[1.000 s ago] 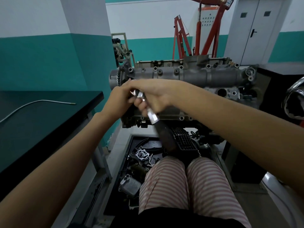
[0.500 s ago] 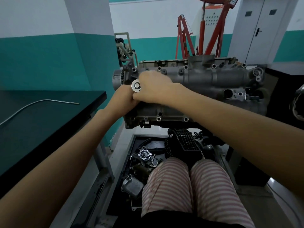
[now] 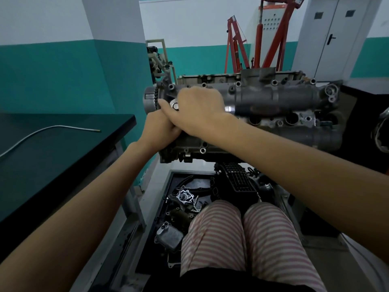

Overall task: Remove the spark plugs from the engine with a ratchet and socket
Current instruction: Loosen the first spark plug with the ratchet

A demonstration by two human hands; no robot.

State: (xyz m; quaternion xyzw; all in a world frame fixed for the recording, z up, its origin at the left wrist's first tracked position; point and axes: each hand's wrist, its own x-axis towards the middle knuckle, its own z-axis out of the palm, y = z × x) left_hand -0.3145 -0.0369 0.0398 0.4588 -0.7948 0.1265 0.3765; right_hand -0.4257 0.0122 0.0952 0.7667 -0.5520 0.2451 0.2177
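- While the right hand (image 3: 200,108) lies curled over the ratchet (image 3: 175,105) at the near-left end of the engine (image 3: 273,106), only the tool's round chrome head shows between the knuckles, and a short bright length of metal (image 3: 229,108) shows past the heel of the hand; it is probably the handle.
- The left hand (image 3: 157,129) is tucked under and against the right, its fingers wrapped around something below the ratchet head. What it grips is hidden, most likely the extension or socket.
- The two hands are together, touching, both clamped on the tool assembly; no spark plug is visible, so the plug being worked presumably sits down in its well beneath the hands.
- To do this step well, the lower hand should keep the socket square on the plug while the upper hand swings the handle in short, even arcs; a tilted socket could slip or crack the plug's insulator.
- The swing appears to run alongside the head's cast ridges, so knuckle clearance deserves attention.
- The engine stands raised on a stand, above a dark tray (image 3: 168,182) on the floor that holds loose parts, including a gasket (image 3: 185,196) and a finned cooler (image 3: 169,237).
- On the left, a dark bench (image 3: 63,157) carries a thin bent metal rod (image 3: 52,129).
- Behind the engine, a red hoist (image 3: 261,36) stands before a white-and-teal wall (image 3: 52,74), and a grey door (image 3: 336,34) is at the right.
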